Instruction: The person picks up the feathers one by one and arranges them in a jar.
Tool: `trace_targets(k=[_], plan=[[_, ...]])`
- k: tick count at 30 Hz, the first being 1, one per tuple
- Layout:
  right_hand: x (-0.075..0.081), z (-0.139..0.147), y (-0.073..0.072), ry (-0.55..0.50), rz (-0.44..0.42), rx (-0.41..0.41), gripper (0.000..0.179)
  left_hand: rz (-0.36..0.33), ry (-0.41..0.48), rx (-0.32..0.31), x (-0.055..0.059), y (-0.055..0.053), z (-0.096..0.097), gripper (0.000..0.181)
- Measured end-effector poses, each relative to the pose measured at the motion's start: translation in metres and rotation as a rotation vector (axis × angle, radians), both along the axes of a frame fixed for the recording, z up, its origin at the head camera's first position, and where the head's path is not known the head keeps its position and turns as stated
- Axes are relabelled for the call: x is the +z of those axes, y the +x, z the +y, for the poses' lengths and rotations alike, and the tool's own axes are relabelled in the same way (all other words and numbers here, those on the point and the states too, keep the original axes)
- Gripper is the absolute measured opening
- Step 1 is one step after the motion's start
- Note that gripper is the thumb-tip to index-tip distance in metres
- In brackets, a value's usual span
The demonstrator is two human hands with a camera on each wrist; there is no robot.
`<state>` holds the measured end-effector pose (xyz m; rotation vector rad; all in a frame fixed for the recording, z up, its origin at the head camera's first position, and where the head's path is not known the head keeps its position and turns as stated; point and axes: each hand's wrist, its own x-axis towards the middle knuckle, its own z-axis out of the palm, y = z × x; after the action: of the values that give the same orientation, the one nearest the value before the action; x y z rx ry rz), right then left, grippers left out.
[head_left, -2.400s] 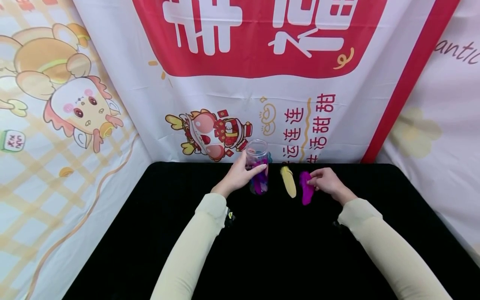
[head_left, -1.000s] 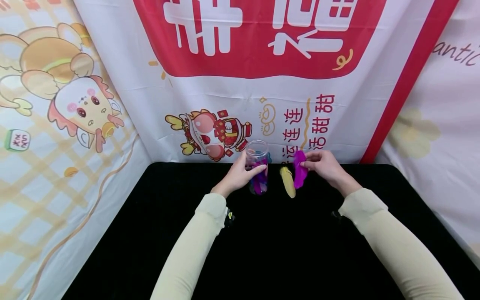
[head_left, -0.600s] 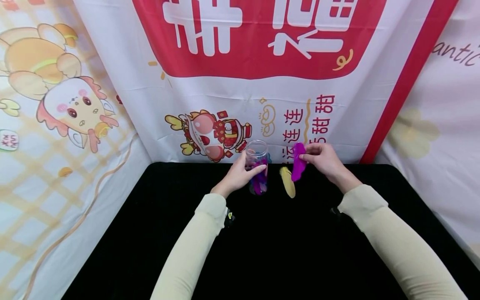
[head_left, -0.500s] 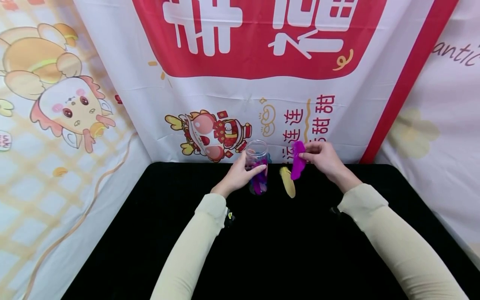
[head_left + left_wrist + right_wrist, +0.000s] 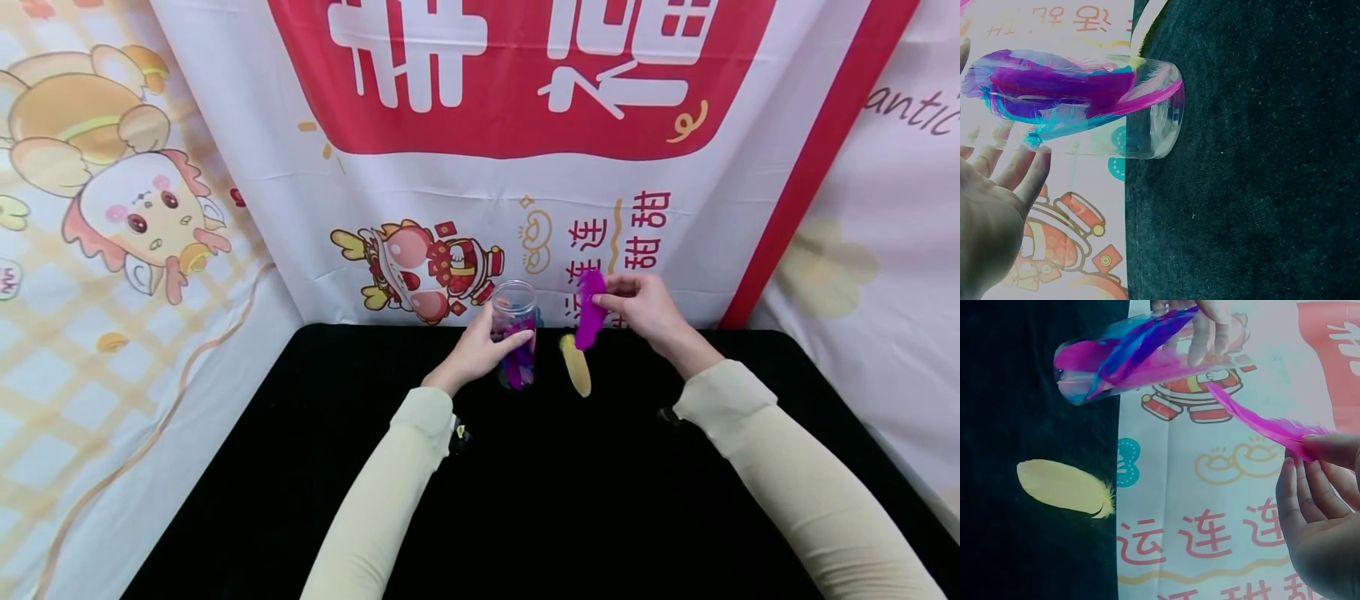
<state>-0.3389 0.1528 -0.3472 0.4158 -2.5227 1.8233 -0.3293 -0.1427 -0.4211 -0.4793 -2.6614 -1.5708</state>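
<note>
A clear jar (image 5: 514, 302) stands upright on the black table, with purple, pink and blue feathers (image 5: 1054, 87) inside. My left hand (image 5: 477, 346) holds the jar from its left side, thumb across the front. To the jar's right, my right hand (image 5: 651, 312) pinches a magenta feather (image 5: 591, 310) between thumb and fingers, raised above the table's far edge. In the right wrist view this feather (image 5: 1260, 422) points its tip toward the jar (image 5: 1079, 372), apart from it. A yellow feather (image 5: 577, 367) lies on the table between the jar and my right hand.
A white and red printed cloth (image 5: 450, 192) hangs right behind the table's far edge. Patterned cloths (image 5: 90, 400) also hang at the left and right. The black tabletop (image 5: 525, 500) stretches toward me under both forearms.
My right hand has lifted the magenta feather from beside the yellow one and carried it up and left, toward the jar. My left hand and the jar have stayed in place.
</note>
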Motion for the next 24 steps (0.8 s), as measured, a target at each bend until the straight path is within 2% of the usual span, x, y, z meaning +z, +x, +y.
trace_targets(k=[11,24], plan=[[0.010,-0.008,0.002,-0.014,0.065,0.000,0.029,0.026,0.029,-0.013,-0.001,0.000,0.001,0.073],[0.023,-0.024,0.004,-0.103,0.106,-0.039,0.022,0.019,0.015,-0.006,-0.002,-0.003,-0.001,0.072]])
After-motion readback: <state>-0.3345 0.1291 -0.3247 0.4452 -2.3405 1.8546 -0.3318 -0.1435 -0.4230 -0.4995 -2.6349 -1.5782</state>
